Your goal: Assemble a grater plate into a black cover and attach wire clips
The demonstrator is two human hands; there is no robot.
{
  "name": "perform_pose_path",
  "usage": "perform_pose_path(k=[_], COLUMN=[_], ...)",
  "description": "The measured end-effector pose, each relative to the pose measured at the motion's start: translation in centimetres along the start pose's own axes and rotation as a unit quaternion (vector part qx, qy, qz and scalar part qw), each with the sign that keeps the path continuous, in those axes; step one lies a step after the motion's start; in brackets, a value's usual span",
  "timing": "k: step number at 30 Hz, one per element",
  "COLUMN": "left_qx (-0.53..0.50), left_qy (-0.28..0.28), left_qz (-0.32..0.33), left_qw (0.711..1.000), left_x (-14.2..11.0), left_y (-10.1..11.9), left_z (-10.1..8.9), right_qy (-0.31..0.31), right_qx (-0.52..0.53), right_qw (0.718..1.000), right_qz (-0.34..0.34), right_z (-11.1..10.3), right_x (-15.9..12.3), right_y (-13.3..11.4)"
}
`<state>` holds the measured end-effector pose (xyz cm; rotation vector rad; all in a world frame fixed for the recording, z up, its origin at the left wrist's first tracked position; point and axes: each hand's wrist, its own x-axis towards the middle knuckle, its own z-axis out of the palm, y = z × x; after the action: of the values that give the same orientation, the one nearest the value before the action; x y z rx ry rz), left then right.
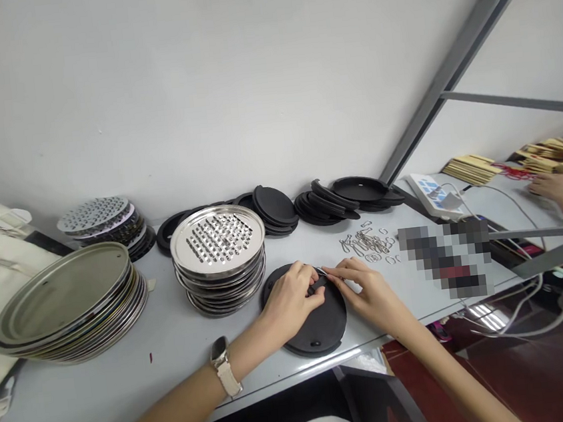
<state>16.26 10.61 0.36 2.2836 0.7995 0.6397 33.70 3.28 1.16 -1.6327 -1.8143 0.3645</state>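
Near the table's front edge lies a black round plate point(309, 332) with a small hole near its front rim. My left hand point(291, 300) is closed on the plate's far part, its thumb and fingers about a small dark piece there. My right hand point(371, 295) pinches a small shiny metal piece at the plate's far right rim; it looks like a wire ring, though the fingers hide most of it. Beyond my right hand a heap of small metal wire rings point(368, 243) lies loose. Left of the plate stands a stack of round metal graters point(217, 244).
Several black round plates point(275, 206) and black curved-rim pieces point(328, 203) rest along the wall. At left are large round metal trays point(69, 300) and more grater discs point(96, 217). A white box point(435, 195) with cables stands right; beyond the frame, another person's hand point(555, 187) touches wooden pieces.
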Motion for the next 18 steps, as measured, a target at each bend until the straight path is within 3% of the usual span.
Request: perform_pose_path(k=[18], left_qx=[0.005], left_qy=[-0.014], left_qz=[-0.006], left_qw=[1.000], left_x=[-0.1], left_y=[0.7], left_z=[-0.2], right_qy=[0.024], right_qx=[-0.039], right_qw=[0.996], right_qz=[-0.082], right_z=[0.6], right_x=[-0.6], right_y=[1.1])
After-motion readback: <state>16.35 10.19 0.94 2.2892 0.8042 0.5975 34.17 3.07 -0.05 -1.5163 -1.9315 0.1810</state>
